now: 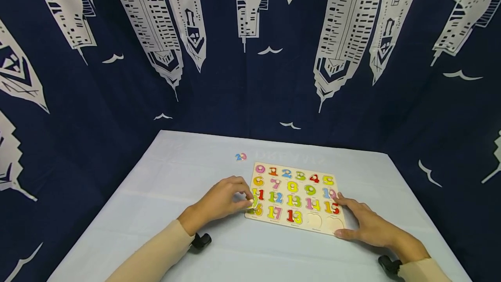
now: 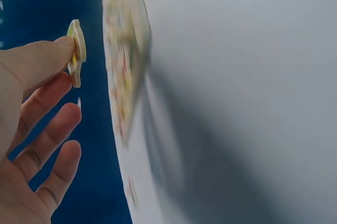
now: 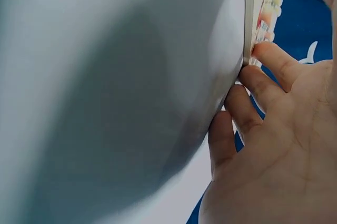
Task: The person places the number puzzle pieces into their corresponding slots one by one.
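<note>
My left hand (image 1: 225, 197) pinches a small wooden number puzzle piece (image 2: 78, 55) between thumb and finger, held above the left edge of the puzzle board (image 1: 282, 224). Green and yellow show on the piece, but its number is not readable. In the left wrist view the other fingers (image 2: 60, 124) stay loosely bent, apart from the piece. My right hand (image 1: 369, 225) rests at the board's right edge, with the thumb by the near corner and extended fingers (image 3: 263, 89) touching the side. Coloured numbers fill most of the board; two round recesses (image 1: 314, 220) show at its near right.
A blue and pink number 20 piece (image 1: 240, 156) lies on the white table (image 1: 188, 160) beyond the board's far left corner. Behind the table hangs a dark blue cloth (image 1: 242, 90) printed with white buildings and birds. Black straps with small devices (image 1: 201, 241) sit at both wrists.
</note>
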### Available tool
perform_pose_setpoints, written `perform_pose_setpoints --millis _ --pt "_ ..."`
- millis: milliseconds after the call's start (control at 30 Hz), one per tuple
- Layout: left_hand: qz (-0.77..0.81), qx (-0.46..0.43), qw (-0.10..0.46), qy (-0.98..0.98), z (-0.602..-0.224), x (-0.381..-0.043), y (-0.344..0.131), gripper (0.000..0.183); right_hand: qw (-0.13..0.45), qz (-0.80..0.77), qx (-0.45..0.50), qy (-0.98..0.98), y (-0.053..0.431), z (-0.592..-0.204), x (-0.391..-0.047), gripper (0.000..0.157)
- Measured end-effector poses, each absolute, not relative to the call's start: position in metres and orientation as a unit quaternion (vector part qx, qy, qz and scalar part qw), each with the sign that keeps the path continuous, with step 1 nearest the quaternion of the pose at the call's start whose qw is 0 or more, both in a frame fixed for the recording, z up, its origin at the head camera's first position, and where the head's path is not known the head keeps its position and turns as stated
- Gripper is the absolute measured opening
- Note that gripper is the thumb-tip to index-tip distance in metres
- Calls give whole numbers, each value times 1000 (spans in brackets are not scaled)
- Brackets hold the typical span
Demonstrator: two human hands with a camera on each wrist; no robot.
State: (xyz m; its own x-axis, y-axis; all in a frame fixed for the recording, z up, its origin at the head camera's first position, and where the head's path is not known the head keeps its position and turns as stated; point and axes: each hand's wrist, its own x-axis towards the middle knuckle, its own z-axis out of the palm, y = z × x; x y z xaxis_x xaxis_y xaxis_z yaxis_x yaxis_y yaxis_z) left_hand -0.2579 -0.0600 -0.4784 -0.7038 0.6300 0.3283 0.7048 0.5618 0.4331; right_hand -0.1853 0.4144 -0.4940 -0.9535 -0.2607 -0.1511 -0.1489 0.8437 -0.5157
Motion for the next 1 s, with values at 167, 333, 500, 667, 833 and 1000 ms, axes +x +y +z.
perform_pose_setpoints --millis 167,333,500,667,833,1000 --pt "-267 -404 54 -873 -479 -258 -9 9 114 -252 -121 953 417 -491 -185 107" --pt "-241 -429 58 -869 -483 -257 42 7 118 -258 -122 951 417 -490 -186 107" --pt "-219 -459 61 -859 -488 -254 87 7 117 -260 -122 951 418 -490 -185 105" --pt "-199 -465 44 -862 -493 -251 118 5 108 -253 -130 952 419 -490 -185 102" --pt "-192 -457 29 -868 -498 -250 132 4 102 -257 -136 951 419 -492 -184 101" --pt "-176 -459 43 -870 -496 -249 132 4 106 -265 -126 950 419 -492 -183 105"
